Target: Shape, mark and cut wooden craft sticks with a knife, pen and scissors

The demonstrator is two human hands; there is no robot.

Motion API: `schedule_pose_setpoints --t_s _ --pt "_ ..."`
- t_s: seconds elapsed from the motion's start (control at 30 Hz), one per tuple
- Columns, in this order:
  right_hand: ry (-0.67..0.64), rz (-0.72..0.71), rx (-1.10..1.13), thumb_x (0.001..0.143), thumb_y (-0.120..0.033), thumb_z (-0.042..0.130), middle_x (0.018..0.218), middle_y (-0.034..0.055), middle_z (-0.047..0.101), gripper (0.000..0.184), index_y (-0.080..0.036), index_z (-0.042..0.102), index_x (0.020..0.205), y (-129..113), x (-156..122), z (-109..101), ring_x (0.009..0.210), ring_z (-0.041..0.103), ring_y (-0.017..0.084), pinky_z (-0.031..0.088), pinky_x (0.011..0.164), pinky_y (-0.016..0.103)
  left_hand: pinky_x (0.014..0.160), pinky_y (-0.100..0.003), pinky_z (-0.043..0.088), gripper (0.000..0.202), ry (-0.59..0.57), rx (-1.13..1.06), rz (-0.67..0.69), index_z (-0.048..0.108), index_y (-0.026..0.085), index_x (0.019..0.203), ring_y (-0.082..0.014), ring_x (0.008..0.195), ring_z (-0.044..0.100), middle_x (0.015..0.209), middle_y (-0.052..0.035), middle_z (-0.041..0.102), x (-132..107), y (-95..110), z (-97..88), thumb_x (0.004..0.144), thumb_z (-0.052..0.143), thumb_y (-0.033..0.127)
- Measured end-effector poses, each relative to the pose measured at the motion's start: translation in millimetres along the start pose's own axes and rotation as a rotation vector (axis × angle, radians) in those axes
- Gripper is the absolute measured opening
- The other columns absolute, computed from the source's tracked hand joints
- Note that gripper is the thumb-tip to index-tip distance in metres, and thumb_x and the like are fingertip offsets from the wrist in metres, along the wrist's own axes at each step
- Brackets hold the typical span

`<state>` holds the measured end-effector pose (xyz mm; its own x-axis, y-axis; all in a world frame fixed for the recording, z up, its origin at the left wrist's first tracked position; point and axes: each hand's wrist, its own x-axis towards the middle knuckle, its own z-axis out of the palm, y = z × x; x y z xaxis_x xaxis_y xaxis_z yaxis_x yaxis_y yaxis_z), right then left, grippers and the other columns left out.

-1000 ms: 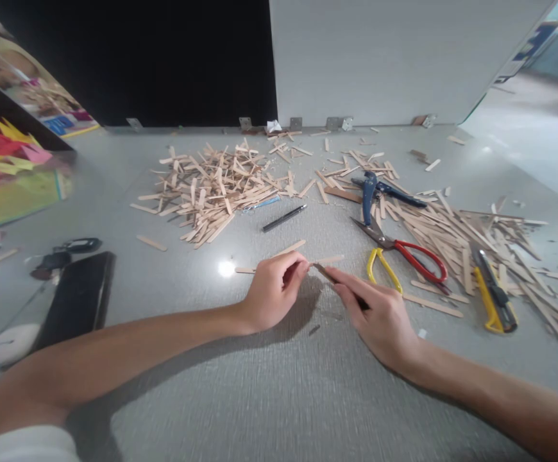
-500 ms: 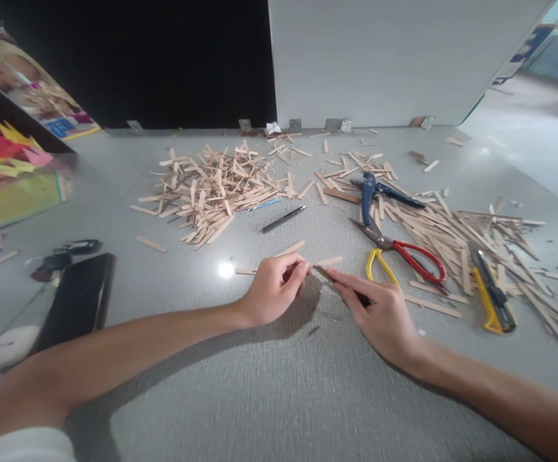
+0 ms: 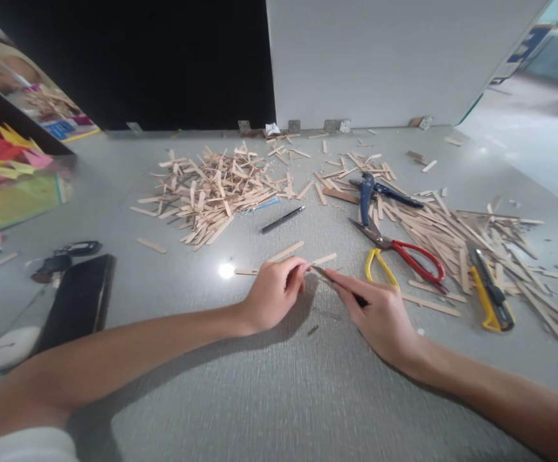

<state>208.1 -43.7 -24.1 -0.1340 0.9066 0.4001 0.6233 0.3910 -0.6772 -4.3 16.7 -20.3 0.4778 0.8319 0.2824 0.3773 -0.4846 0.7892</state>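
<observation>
My left hand (image 3: 275, 292) is closed in a pinch. A pale wooden craft stick (image 3: 326, 259) juts out to the right from its fingertips, its gripped part hidden by the fingers. My right hand (image 3: 380, 311) is wrapped around a slim knife (image 3: 326, 274) with a dark handle, whose tip points left and reaches the left fingertips by the stick. Two other craft sticks lie just behind the left hand, one angled (image 3: 286, 251) and one flatter (image 3: 245, 272). Small dark scraps (image 3: 313, 330) rest on the table beneath the hands.
Wooden sticks form a heap (image 3: 211, 192) and a spread (image 3: 433, 224). Nearby lie a black pen (image 3: 283, 219), blue-handled cutters (image 3: 366, 197), red-and-yellow scissors (image 3: 385, 242) and a yellow utility knife (image 3: 490, 292). A phone (image 3: 77, 298) and mouse (image 3: 12, 346) are left; upright panels (image 3: 404, 64) stand behind.
The stick's exposed end has shifted slightly left and tilted a little more upward. Both hands stay nearly in place, with the knife still at the left fingertips.
</observation>
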Motion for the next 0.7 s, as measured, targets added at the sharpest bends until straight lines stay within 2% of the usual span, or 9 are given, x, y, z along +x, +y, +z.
schedule_pose_setpoints --t_s 0.37,0.57,0.7 --pt "-0.005 0.012 0.039 0.103 -0.018 0.06 0.108 0.0089 0.086 0.03 -0.02 0.085 0.121 -0.5 1.7 1.7 0.082 0.086 0.024 0.069 0.068 0.03 0.055 -0.024 0.038 0.033 -0.006 -0.053 0.018 0.062 0.019 0.081 -0.0096 0.048 0.047 0.061 0.0043 0.061 2.1 0.7 -0.3 0.108 0.046 0.027" --pt "0.017 0.047 0.099 0.101 -0.017 0.061 0.108 0.0075 0.086 0.03 -0.021 0.086 0.116 -2.8 5.3 0.5 0.083 0.086 0.022 0.069 0.074 0.028 0.051 -0.026 0.038 0.037 -0.058 -0.191 -0.095 0.063 0.018 0.082 -0.0111 0.05 0.048 0.062 0.0033 0.061 6.5 -1.7 -3.7 0.11 0.046 0.036" --pt "0.002 0.094 0.108 0.101 -0.02 0.063 0.108 0.008 0.086 0.028 -0.02 0.087 0.115 -2.5 7.5 0.1 0.079 0.085 0.021 0.069 0.072 0.027 0.049 -0.026 0.038 0.039 -0.09 -0.302 -0.141 0.064 0.017 0.085 -0.0117 0.052 0.048 0.063 0.003 0.059 8.3 -3.4 -4.6 0.109 0.049 0.045"
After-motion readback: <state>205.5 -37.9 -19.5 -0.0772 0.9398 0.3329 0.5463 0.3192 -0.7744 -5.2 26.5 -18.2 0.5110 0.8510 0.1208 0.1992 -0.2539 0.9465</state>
